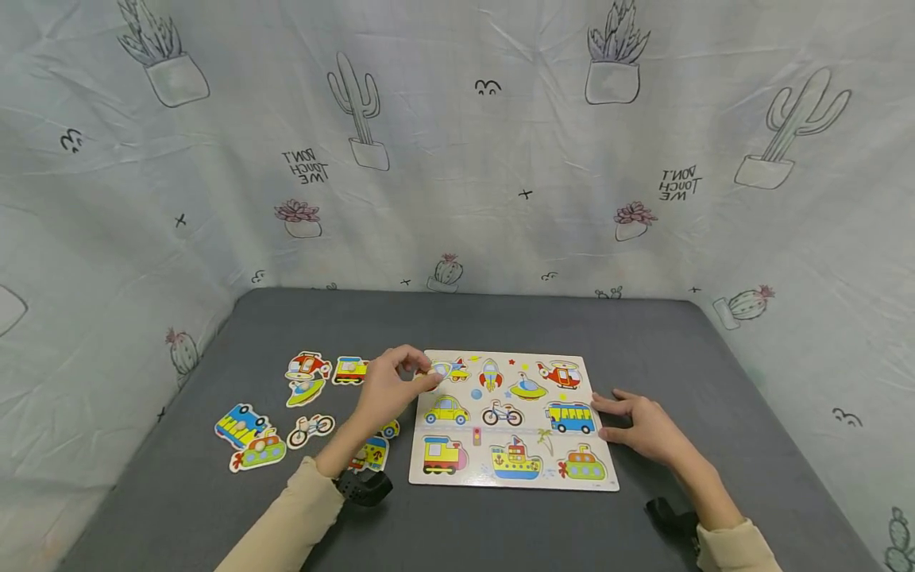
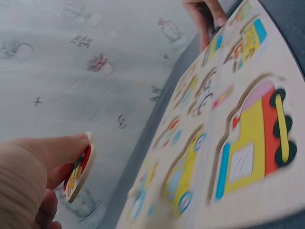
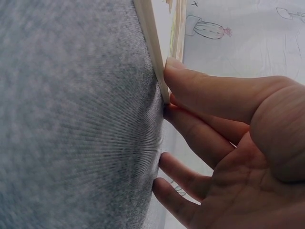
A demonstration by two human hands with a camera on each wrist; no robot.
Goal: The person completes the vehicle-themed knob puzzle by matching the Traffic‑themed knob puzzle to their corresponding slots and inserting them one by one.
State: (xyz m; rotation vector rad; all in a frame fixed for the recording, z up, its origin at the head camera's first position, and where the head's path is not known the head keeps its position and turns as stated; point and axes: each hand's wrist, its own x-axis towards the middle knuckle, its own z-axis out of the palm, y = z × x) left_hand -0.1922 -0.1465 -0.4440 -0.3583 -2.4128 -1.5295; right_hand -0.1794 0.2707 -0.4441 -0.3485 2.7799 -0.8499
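Note:
A wooden puzzle board (image 1: 475,433) with printed vehicle pictures lies on the grey table. My left hand (image 1: 389,389) is over its upper left corner, close to the airplane picture (image 1: 459,370). Thumb and fingers pinch a flat puzzle piece (image 2: 80,174), seen nearly edge-on with red and yellow on its face; I cannot tell which vehicle it is. At the board's right edge, near the blue bus picture (image 1: 569,417), my right hand (image 1: 639,425) holds the rim between thumb (image 3: 190,83) and forefinger. Its other fingertips rest on the cloth.
Loose pieces lie left of the board: a helicopter (image 1: 309,365), a flying saucer (image 1: 305,392), a train (image 1: 349,370), a bus (image 1: 241,425), a submarine (image 1: 259,453) and a bicycle (image 1: 310,430). A ship piece (image 1: 372,454) and a car piece (image 1: 390,429) are partly behind the left wrist.

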